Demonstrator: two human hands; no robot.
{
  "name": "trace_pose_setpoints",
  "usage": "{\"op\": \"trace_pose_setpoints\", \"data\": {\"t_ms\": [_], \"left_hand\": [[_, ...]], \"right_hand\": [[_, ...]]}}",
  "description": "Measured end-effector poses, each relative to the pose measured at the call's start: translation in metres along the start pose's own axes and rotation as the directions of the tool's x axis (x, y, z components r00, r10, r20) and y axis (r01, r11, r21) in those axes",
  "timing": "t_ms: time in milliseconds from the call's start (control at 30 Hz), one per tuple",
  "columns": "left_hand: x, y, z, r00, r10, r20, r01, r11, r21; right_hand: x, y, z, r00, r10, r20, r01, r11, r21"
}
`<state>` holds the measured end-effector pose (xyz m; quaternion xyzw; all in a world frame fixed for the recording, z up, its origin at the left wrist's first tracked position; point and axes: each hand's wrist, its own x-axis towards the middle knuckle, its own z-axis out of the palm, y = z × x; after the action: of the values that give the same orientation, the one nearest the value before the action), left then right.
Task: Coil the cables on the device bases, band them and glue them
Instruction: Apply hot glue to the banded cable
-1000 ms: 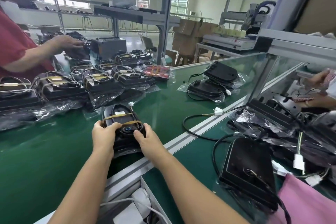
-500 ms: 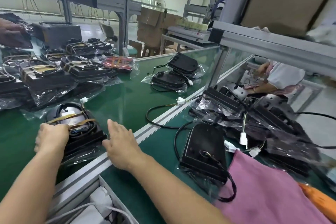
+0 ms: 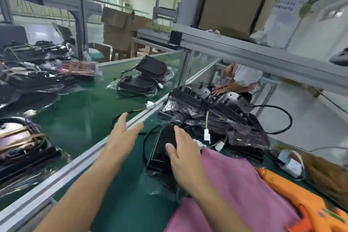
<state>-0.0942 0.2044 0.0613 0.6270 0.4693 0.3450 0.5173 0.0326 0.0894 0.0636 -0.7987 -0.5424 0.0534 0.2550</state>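
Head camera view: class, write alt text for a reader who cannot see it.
Two bare hands, left hand and right hand, reach open toward a flat black plastic device base with a loose black cable on a green workbench, beside a pink cloth.

The right hand [image 3: 185, 153] covered part of the black device base [image 3: 162, 149], so contact could not be confirmed. A banded base [image 3: 22, 143] was cut off by the left edge. The orange glue gun [image 3: 308, 207] was blurred and ran off the bottom corner. The pink cloth [image 3: 235, 190] hid the base's near corner. Another worker [image 3: 243, 79] stood mostly concealed behind the shelf rail [image 3: 263, 56].
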Motion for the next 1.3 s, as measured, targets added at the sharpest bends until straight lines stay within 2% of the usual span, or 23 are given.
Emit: {"op": "trace_pose_setpoints", "data": {"t_ms": [33, 100, 167, 233, 400, 533, 667, 800, 867, 967, 1067, 1300], "left_hand": [[0.002, 0.001, 0.015, 0.996, -0.045, 0.079, 0.046, 0.999, -0.002], [0.006, -0.003, 0.042, 0.977, -0.129, 0.172, 0.107, 0.985, 0.134], [0.007, -0.008, 0.063, 0.965, -0.197, 0.171, 0.130, 0.932, 0.338], [0.003, -0.011, 0.076, 0.967, -0.220, 0.129, 0.135, 0.871, 0.473], [0.003, -0.016, 0.084, 0.962, -0.244, 0.121, 0.153, 0.851, 0.502], [0.009, -0.019, 0.085, 0.959, -0.246, 0.139, 0.174, 0.902, 0.396], [0.009, -0.014, 0.082, 0.962, -0.232, 0.141, 0.221, 0.971, 0.094], [0.001, 0.002, 0.064, 0.943, -0.276, 0.184, 0.301, 0.946, -0.124], [-0.006, 0.011, 0.050, 0.911, -0.304, 0.279, 0.356, 0.921, -0.159], [-0.019, 0.026, 0.028, 0.810, -0.352, 0.468, 0.473, 0.865, -0.167], [-0.034, 0.035, 0.022, 0.754, -0.316, 0.576, 0.516, 0.828, -0.221], [-0.085, 0.036, 0.073, 0.641, -0.228, 0.733, 0.549, 0.804, -0.230]], "right_hand": [[-0.005, 0.009, -0.001, 0.999, 0.041, -0.012, -0.041, 0.999, -0.005], [-0.014, 0.025, -0.001, 0.993, 0.114, -0.019, -0.113, 0.993, 0.014], [-0.021, 0.037, 0.002, 0.986, 0.166, 0.002, -0.166, 0.984, 0.069], [-0.024, 0.045, 0.005, 0.975, 0.218, 0.032, -0.220, 0.967, 0.126], [-0.019, 0.048, 0.014, 0.950, 0.292, 0.113, -0.312, 0.917, 0.247], [-0.015, 0.048, 0.017, 0.934, 0.317, 0.163, -0.354, 0.879, 0.319], [-0.020, 0.045, 0.014, 0.935, 0.324, 0.144, -0.354, 0.830, 0.431], [-0.032, 0.040, 0.002, 0.949, 0.281, 0.145, -0.311, 0.747, 0.587], [-0.040, 0.034, -0.005, 0.957, 0.256, 0.138, -0.281, 0.691, 0.665], [-0.056, 0.023, -0.018, 0.966, 0.219, 0.141, -0.248, 0.612, 0.751], [-0.078, 0.021, -0.030, 0.975, 0.194, 0.109, -0.201, 0.558, 0.805], [-0.148, 0.058, -0.064, 0.980, 0.196, 0.024, -0.136, 0.583, 0.801]]}}
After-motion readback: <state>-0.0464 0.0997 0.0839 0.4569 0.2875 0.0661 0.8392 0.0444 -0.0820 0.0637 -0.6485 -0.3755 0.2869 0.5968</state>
